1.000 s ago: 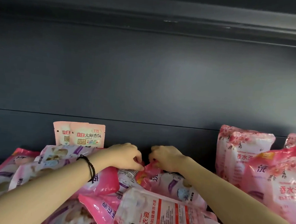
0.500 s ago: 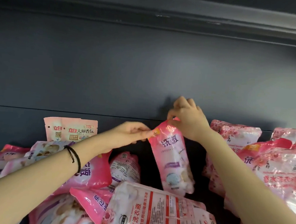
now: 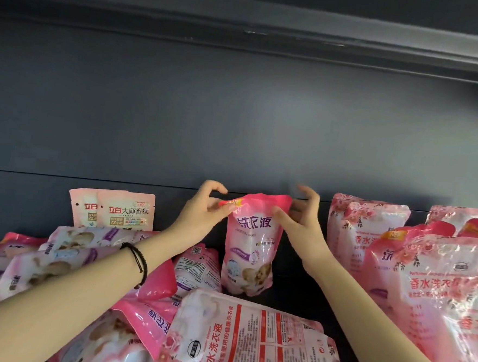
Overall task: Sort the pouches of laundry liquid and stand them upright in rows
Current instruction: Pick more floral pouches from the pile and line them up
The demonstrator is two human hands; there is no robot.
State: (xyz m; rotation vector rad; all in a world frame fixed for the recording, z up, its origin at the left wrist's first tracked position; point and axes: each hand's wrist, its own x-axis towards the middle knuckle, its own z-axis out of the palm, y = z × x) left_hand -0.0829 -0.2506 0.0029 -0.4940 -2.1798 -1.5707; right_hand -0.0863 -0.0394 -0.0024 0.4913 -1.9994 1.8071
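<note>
Pink plastic pouch (image 3: 251, 246): stands upright near the middle of the shelf (image 3: 297, 296), printed face toward the camera, base at the dark shelf floor; cannot tell whether full weight rests there.
Long axis: runs near vertical, sealed top edge up, rounded base down.
Left grip (image 3: 201, 210): pinches the top left corner between thumb and curled fingers; closes narrowly, holds nothing else.
Right grip (image 3: 300, 213): presses a thumb on the front just under the top right corner, fingers spread loosely behind the seal; looks a lighter hold than the left.
Direction from the grips: hangs straight below and between both, about equally near each.
Rose-printed pouches (image 3: 367, 232): stand upright in a group to the right, across a dark gap.
Heap of pouches (image 3: 57, 258): lies flat and jumbled to the left, under the left forearm.
Large white pouch (image 3: 249, 337): lies flat in front, back label up.
Small sachets (image 3: 125, 211): stand at the back, behind the heap.
Next move, as a judgement: calls for releasing upward without tipping; soft and liquid-filled, so probably slumps if let go off balance.
</note>
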